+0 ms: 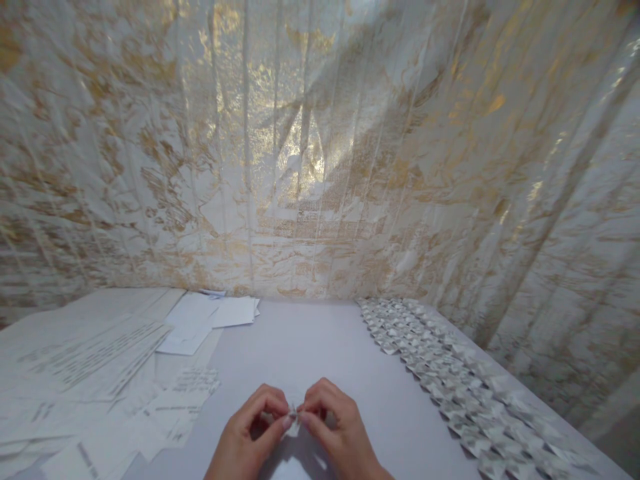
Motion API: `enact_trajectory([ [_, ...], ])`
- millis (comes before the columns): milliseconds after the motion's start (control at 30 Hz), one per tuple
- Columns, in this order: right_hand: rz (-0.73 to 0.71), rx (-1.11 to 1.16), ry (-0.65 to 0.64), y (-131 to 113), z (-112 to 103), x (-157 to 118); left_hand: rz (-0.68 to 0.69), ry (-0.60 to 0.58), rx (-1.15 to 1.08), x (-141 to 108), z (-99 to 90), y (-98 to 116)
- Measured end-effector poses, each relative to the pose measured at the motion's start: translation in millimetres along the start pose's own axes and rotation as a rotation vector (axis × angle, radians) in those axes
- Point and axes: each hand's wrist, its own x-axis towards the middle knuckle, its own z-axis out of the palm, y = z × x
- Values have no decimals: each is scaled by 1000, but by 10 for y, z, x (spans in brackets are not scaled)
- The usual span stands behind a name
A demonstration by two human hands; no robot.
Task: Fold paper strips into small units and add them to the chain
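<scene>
Near the front edge of the view, my left hand (255, 427) and my right hand (336, 420) meet over the white tabletop (305, 340). Thumb and forefinger of each pinch a small piece of folded paper (293, 413) between them. Most of the paper is covered by my fingertips, so its exact shape is hard to make out. To the right lie rows of small folded paper pieces (445, 380), grey and white, packed close together. They run from the back of the table to its front right.
Loose printed sheets (100, 360) overlap across the left side of the table. Blank white paper pieces (187, 323) lie at the back left, by the curtain. A white and gold patterned curtain (300, 153) hangs along the far edge and right side.
</scene>
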Motion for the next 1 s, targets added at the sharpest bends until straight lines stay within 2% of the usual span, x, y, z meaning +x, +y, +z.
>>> enact_trajectory([
  [100, 276, 212, 29, 32, 48, -2, -11, 92, -154, 10, 23, 30],
  [167, 373, 286, 37, 52, 74, -3, -18, 156, -212, 0, 49, 58],
  [233, 409, 313, 40, 58, 89, -4, -35, 185, -228, -14, 71, 87],
  [400, 413, 364, -15, 31, 91, -9, -70, 190, -218, -41, 91, 142],
  [567, 385, 342, -104, -3, 131, -35, -6, 181, -207, -99, 133, 166],
  [700, 432, 339, -79, -26, 143, -45, 12, 109, -124, -125, 143, 138],
  [800, 425, 297, -76, -51, 111, -35, -3, -14, 22, -102, 98, 138],
  [867, 400, 273, -80, -75, 89, -25, 19, -52, 122, -84, 64, 169],
  [1000, 347, 273, -75, -118, 75, -8, 90, 8, 186, -75, 32, 235],
])
